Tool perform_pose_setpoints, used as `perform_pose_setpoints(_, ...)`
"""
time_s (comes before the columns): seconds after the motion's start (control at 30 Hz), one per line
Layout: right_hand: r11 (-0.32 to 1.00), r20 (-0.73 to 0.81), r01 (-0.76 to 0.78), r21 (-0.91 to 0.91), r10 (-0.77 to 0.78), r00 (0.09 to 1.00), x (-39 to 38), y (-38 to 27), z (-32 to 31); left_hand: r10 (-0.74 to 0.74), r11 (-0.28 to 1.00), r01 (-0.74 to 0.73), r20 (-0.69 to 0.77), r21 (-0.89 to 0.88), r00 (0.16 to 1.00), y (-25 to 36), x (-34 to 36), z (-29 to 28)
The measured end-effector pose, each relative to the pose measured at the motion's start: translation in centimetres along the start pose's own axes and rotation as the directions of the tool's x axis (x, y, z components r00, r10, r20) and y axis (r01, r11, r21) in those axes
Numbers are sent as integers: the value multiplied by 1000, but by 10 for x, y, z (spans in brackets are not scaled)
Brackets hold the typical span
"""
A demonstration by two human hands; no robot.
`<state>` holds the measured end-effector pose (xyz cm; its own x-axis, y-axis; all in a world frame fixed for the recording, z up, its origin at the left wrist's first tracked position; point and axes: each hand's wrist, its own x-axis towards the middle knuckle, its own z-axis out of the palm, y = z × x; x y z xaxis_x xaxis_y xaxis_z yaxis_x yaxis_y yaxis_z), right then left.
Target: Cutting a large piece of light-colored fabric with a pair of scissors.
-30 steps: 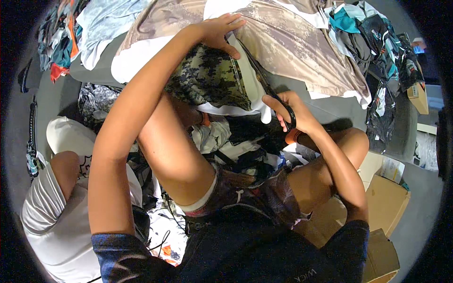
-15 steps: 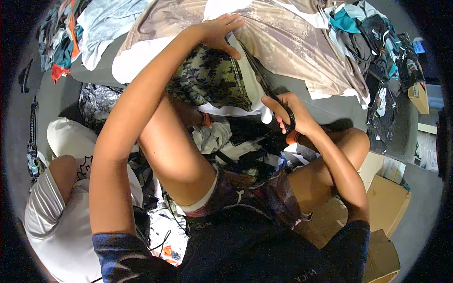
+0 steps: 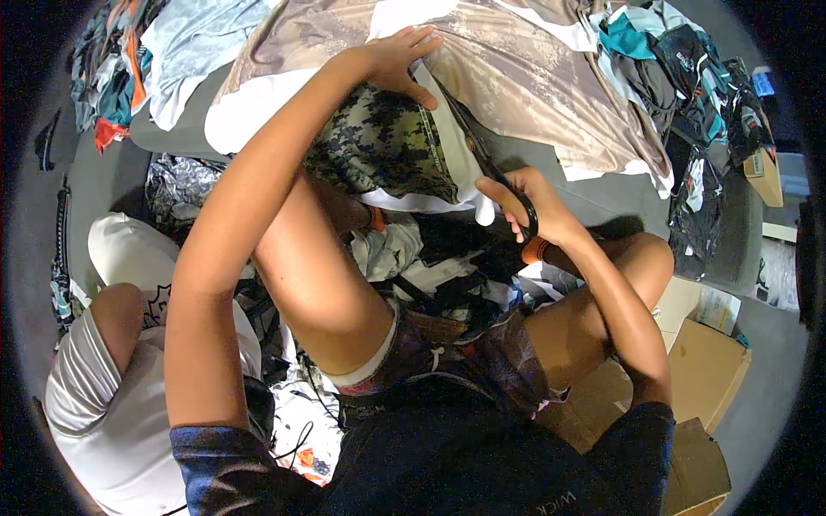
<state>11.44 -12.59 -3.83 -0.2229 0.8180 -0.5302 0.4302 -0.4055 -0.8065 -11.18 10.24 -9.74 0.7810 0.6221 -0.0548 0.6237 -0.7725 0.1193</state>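
Black-handled scissors (image 3: 530, 222) are in my right hand (image 3: 540, 205), fingers and thumb in the loops. Their long blades lie along the white edge of a green camouflage fabric piece (image 3: 387, 138) and point up and left toward my left hand (image 3: 403, 65). That hand rests palm down with spread fingers at the far end of the white strip, where the camouflage piece meets a beige patterned fabric (image 3: 538, 99). Its fingertips lie on the beige fabric and its thumb on the white strip. My left forearm covers part of the camouflage piece.
A person in a white shirt (image 3: 120, 430) sits close at my left. Fabric scraps (image 3: 387, 249) are heaped between my legs. Cardboard boxes (image 3: 701, 370) stand at my right. Piles of clothes (image 3: 662, 69) lie on the grey surface, with a black plastic bag (image 3: 695, 215) hanging at its right.
Both hands and the scissors stay in nearly the same place. Only a very slight shift of the scissors and the fabric edge shows.
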Motion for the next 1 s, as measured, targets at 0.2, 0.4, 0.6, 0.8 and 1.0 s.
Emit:
perform_pose_setpoints(0.2,998,93,-46,-50,51,994,-17,-9,-49,-24,1000,25,60,0,998,10,-10,-17)
perform_pose_setpoints(0.4,992,-98,114,-48,-118,988,-52,-2,-97,16,998,-26,170,58,985,46,-14,-25)
perform_pose_setpoints(0.6,945,-629,11,-327,-226,744,-56,28,-128,188,981,-192,117,26,975,95,10,-20)
perform_pose_setpoints(0.8,972,-681,67,-225,-205,703,-58,38,-130,258,964,-262,87,36,962,126,51,-10)
perform_pose_setpoints(1.0,816,-747,-214,-537,-342,570,-42,58,-135,343,893,-76,563,-443,752,108,118,-54)
